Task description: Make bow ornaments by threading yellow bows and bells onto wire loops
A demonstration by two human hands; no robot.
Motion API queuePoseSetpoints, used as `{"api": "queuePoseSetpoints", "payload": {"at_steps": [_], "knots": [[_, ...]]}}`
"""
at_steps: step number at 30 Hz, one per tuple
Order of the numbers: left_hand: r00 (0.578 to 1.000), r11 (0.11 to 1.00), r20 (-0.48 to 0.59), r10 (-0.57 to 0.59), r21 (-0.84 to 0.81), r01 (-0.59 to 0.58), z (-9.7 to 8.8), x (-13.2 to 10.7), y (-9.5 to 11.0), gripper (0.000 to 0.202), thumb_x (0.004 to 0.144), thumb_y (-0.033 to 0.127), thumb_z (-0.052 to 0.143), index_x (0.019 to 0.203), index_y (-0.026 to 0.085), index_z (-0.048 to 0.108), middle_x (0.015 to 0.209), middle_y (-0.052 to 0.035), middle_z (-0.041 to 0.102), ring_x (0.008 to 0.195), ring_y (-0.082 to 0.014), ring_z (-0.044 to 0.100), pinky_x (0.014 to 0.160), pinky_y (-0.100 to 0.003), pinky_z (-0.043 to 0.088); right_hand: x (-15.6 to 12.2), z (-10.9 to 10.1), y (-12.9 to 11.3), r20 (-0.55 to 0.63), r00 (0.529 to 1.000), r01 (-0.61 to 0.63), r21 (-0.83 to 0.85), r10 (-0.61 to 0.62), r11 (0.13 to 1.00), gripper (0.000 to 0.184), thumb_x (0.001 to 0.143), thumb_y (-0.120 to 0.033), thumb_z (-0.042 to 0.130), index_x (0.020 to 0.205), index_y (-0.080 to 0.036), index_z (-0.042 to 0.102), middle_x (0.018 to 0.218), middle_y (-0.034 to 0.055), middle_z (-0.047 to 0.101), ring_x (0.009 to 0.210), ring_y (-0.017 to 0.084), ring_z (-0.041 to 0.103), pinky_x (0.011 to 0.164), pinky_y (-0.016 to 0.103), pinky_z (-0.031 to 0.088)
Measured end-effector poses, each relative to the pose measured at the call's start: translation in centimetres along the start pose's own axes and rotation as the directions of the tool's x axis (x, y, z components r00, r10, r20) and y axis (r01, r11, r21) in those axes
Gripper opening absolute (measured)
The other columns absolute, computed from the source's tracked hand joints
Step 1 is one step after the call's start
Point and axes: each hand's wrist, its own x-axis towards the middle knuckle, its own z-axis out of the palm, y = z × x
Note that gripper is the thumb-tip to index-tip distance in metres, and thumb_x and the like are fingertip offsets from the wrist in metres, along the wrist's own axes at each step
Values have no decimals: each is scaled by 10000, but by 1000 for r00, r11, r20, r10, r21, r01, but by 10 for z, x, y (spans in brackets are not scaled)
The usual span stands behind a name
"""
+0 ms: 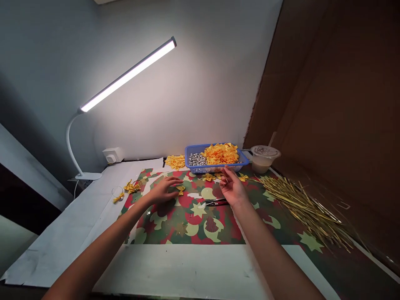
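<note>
My left hand point(164, 189) reaches over the patterned sheet with its fingers stretched out and apart, holding nothing visible. Just beyond its fingertips lies a small yellow ribbon bow point(180, 190). My right hand point(233, 188) is raised palm-up in front of the basket, its fingers curled together in a pinch. Whatever it may hold is too small to make out. A dark-handled tool with a pale tip point(215, 202) lies beside that wrist, partly hidden. Several more yellow bows point(208, 177) lie between my right hand and the blue basket point(204, 169).
The basket holds yellow ribbon pieces point(220, 154) and silver beads point(197, 159). More ribbon pieces point(175, 162) lie beside it. Bows on wire loops point(132, 186) sit left. Gold wire stems point(306, 208) and a lidded cup point(264, 159) stand right; a lamp point(128, 75) leans overhead.
</note>
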Motion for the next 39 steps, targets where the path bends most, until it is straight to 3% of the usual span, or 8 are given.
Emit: {"api": "queuePoseSetpoints", "payload": {"at_steps": [4,9,18,21,25,31,35,39], "knots": [[998,999,42,51,-2,-51,7,-2,4,292,698,194,664,978,267,710,1107,-70,645,1042,-231,599,881,-331,482,0,-1,-1,1,1000,2,-11,-2,1000,216,600,-140,784,703,-212,609,602,-78,680,379,14,466,327,106,352],[999,999,-40,34,7,-34,17,-17,12,280,694,198,635,959,249,710,1073,-77,639,993,-251,598,897,-365,462,-1,2,-2,-18,1000,-11,6,11,1000,198,596,-124,771,687,-206,615,593,-76,674,385,13,464,330,103,352],[958,948,-176,-225,-267,174,29,-16,17,45,677,269,704,672,229,724,751,-35,686,708,-184,589,731,-290,464,-6,5,0,-13,1000,-19,-51,19,999,236,556,-142,802,681,-205,612,602,-81,688,398,14,477,342,96,355],[908,849,-184,-376,-462,257,32,-17,19,117,699,322,705,691,205,714,700,-25,682,672,-170,596,658,-260,470,-10,9,4,6,999,-35,-123,36,992,258,527,-166,817,703,-209,632,621,-75,702,416,20,504,361,101,367],[829,595,-60,-556,-725,346,37,-19,23,175,771,325,666,782,153,699,789,-67,715,692,-154,652,652,-242,511,-21,17,13,83,990,-89,-263,115,961,297,489,-224,847,713,-202,653,666,-49,724,456,34,550,403,115,387],[770,276,137,-624,-883,380,39,-28,37,74,811,151,623,778,121,681,771,-77,719,678,-117,674,641,-178,527,-43,26,29,281,921,-125,-441,268,889,333,457,-313,873,683,-176,672,695,5,729,630,106,652,603,187,464],[774,202,176,-608,-909,365,40,-34,38,51,790,119,643,754,114,680,759,-73,721,648,-107,667,606,-160,518,-50,24,37,337,894,-93,-504,295,858,309,506,-336,862,704,-187,679,724,11,729,758,157,674,700,240,466],[811,217,171,-559,-914,342,42,-38,32,77,724,172,731,746,115,686,690,-52,699,608,-103,643,575,-164,503,-52,23,39,321,905,-74,-528,280,846,314,516,-360,855,708,-202,663,708,-18,711,769,148,667,690,234,463]]}}
